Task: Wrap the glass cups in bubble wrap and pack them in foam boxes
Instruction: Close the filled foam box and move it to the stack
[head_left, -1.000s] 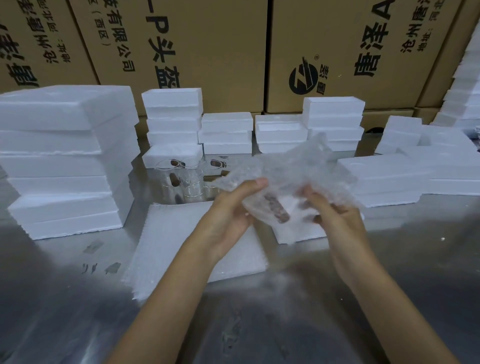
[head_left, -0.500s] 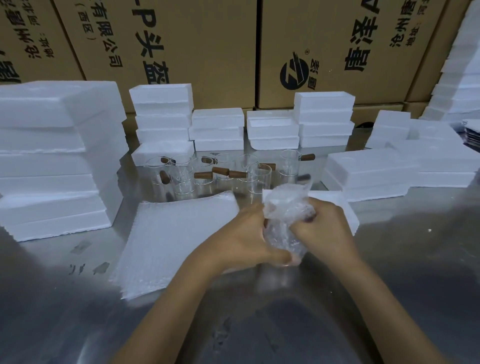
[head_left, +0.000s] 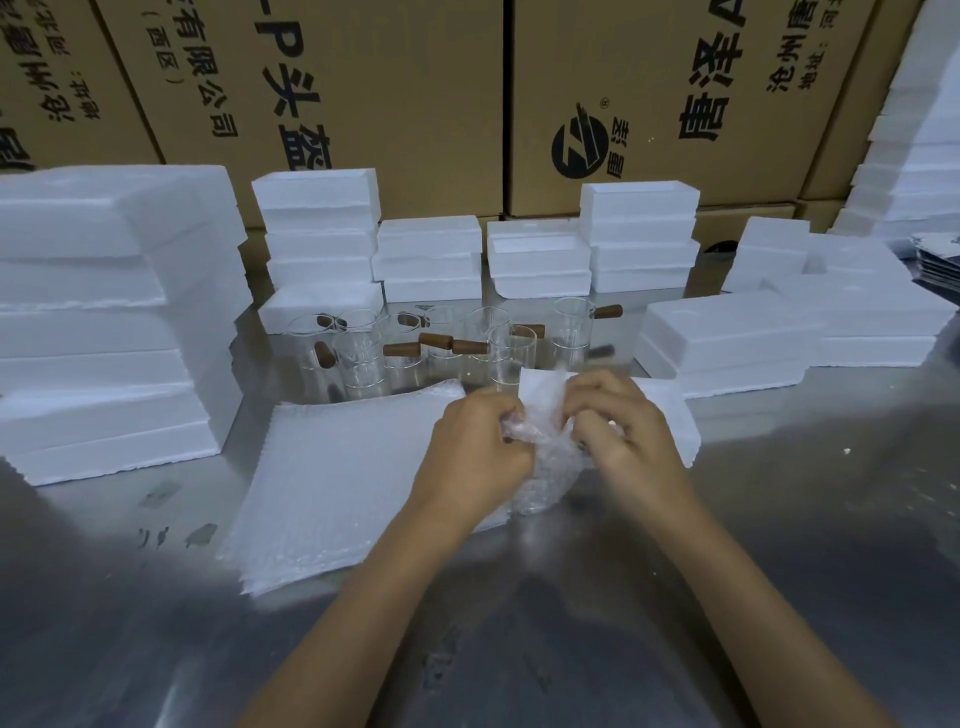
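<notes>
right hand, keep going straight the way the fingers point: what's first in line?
The right hand points forward and left, fingers closed on the wrapped cup. Past that bundle, the nearest thing looks like the closest bare glass cup; depth is unclear, and it might reach the left hand first.

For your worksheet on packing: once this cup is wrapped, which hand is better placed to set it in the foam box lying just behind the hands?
Probably the right hand. It grips the bubble-wrapped cup and lies over that foam box. The left hand is over the bubble wrap stack.
</notes>
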